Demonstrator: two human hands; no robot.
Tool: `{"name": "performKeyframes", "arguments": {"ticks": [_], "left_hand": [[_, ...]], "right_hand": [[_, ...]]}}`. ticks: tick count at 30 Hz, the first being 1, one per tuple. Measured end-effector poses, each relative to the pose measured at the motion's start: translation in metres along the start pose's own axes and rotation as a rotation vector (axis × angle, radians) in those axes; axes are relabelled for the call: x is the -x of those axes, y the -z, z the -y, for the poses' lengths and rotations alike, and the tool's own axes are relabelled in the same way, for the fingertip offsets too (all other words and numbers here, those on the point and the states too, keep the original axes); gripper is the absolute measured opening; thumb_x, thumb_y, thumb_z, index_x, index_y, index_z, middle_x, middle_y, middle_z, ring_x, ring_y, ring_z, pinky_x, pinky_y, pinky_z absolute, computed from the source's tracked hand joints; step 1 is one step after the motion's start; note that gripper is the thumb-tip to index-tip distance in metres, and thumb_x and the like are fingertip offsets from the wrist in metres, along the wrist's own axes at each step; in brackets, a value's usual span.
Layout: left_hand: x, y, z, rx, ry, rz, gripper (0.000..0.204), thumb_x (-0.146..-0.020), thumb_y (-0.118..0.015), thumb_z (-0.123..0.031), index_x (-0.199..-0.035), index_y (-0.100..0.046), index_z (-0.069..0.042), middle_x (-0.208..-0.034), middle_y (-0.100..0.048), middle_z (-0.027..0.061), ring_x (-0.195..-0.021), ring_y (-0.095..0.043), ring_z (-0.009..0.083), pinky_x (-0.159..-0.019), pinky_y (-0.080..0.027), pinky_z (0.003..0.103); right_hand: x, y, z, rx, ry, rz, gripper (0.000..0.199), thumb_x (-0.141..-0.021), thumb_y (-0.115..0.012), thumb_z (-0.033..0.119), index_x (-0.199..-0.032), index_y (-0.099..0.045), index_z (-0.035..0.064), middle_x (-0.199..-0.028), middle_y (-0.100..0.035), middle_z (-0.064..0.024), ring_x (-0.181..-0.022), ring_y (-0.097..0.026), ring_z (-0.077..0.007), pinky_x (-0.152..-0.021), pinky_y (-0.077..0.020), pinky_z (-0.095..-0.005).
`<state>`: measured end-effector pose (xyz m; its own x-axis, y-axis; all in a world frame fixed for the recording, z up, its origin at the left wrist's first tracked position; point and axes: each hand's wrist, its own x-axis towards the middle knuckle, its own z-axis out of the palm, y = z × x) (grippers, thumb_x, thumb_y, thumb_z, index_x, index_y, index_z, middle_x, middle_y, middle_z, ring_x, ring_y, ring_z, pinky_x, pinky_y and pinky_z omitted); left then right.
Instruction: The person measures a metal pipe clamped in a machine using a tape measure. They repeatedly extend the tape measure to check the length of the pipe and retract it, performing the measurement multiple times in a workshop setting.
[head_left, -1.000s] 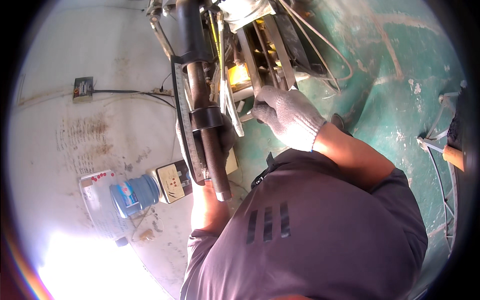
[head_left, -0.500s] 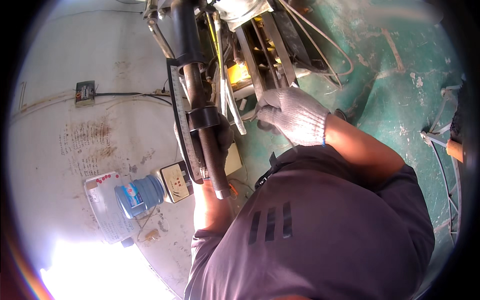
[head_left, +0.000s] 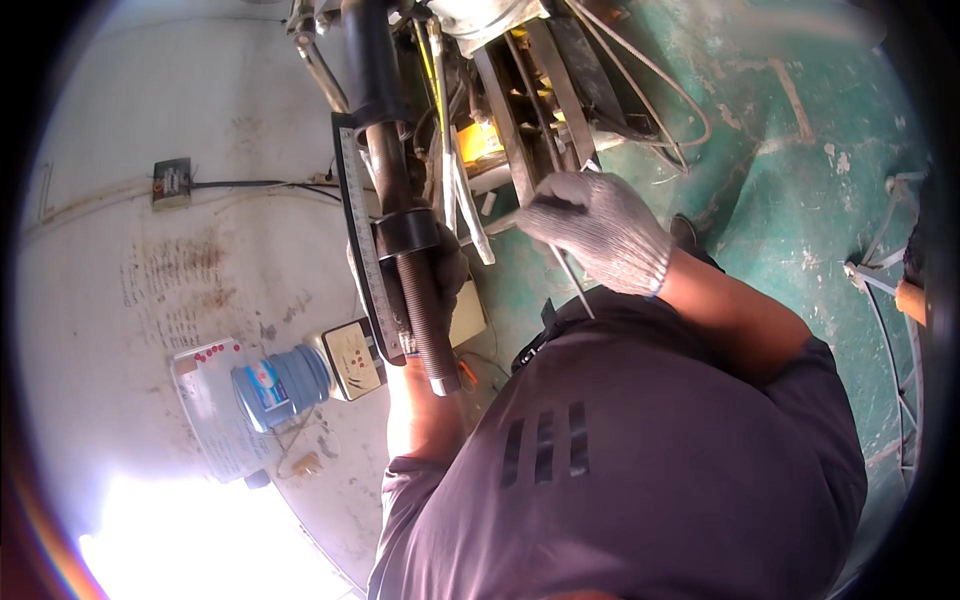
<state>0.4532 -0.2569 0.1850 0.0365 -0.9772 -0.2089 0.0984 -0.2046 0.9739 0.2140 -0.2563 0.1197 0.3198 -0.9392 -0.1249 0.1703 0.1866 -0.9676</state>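
A dark cylinder [head_left: 375,60] runs down from the top into a threaded shaft [head_left: 425,315] with a black collar [head_left: 405,232] round it. Along its left side lies a graduated steel ruler [head_left: 364,220] on a dark bar. Behind the shaft, my gloved left hand [head_left: 452,272] is closed round it below the collar, with most fingers hidden. To the right, my right hand [head_left: 600,228], in a pale knitted glove, is closed on a thin metal rod [head_left: 573,283]. The rod's lower end sticks out below the fist, in front of my shirt.
Metal rails [head_left: 560,95], hoses and a looped cable [head_left: 690,105] crowd the top. A blue water bottle [head_left: 285,388] and a cream box [head_left: 352,360] are at left. A switch box [head_left: 171,184] sits on the pale wall. A metal frame [head_left: 880,275] stands on the green floor at right.
My right hand has shifted slightly right, and more of the thin rod shows below it. My left hand, the shaft and the ruler have stayed nearly in place.
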Motion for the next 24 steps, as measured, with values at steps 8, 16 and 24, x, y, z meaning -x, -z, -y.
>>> {"name": "performKeyframes", "arguments": {"ticks": [8, 16, 24], "left_hand": [[-0.005, 0.014, 0.009, -0.096, -0.033, 0.011, 0.035, -0.120, -0.059, -0.042, -0.119, -0.061, -0.007, -0.077, -0.053, 0.0000, -0.056, -0.045, 0.0068, -0.047, -0.034, 0.024], [-0.006, 0.016, 0.011, -0.030, -0.081, 0.011, 0.037, -0.120, -0.060, -0.043, -0.120, -0.062, -0.005, -0.074, -0.053, 0.0004, -0.054, -0.047, 0.0080, -0.046, -0.035, 0.025], [-0.007, 0.020, 0.006, -0.120, -0.065, 0.045, 0.039, -0.118, -0.063, -0.041, -0.126, -0.062, -0.002, -0.076, -0.064, 0.0079, -0.049, -0.057, 0.0150, -0.041, -0.039, 0.027]], "right_hand": [[-0.027, -0.035, 0.007, 0.146, 0.089, -0.053, 0.043, -0.104, -0.070, 0.043, -0.092, -0.079, 0.0033, -0.082, -0.076, -0.0163, -0.080, -0.076, -0.0338, -0.081, -0.0592, -0.0476], [-0.031, -0.045, 0.013, 0.372, 0.249, -0.098, 0.039, -0.105, -0.065, 0.035, -0.086, -0.074, 0.0027, -0.082, -0.074, -0.0190, -0.081, -0.075, -0.0411, -0.081, -0.0586, -0.0553], [-0.031, -0.052, 0.013, 0.367, 0.269, -0.146, 0.034, -0.104, -0.067, 0.034, -0.090, -0.079, 0.0049, -0.073, -0.074, -0.0116, -0.068, -0.072, -0.0281, -0.073, -0.0575, -0.0428]]}}
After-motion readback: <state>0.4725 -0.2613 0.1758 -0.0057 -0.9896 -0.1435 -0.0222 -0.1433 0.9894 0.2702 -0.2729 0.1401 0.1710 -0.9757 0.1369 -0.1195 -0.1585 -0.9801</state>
